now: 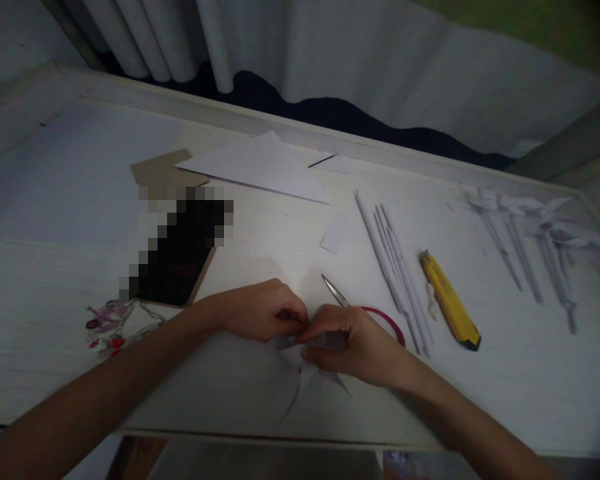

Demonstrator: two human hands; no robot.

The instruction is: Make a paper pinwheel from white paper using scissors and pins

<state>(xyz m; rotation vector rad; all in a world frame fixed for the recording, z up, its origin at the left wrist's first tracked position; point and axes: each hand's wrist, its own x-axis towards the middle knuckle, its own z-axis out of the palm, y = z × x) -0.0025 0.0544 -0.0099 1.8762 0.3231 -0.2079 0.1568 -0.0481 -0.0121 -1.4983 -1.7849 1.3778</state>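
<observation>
My left hand (267,310) and my right hand (365,343) meet near the front edge of the table, fingertips almost touching. Both pinch a small folded white paper flower (307,379), whose thin pointed petals spread toward me. Its upper part is mostly hidden by my fingers. Just behind my right hand lie scissors (336,291), blades pointing away to the left, with a red handle loop partly covered by the hand. To the right of them, several thin rolled paper sticks (391,267) lie side by side.
A yellow box cutter (450,300) lies right of the sticks. Several paper flowers on stems (517,247) are at the far right. At left are a dark, pixelated flat object (180,267) and tangled trinkets (113,323). White paper (260,163) and brown card (165,173) lie behind.
</observation>
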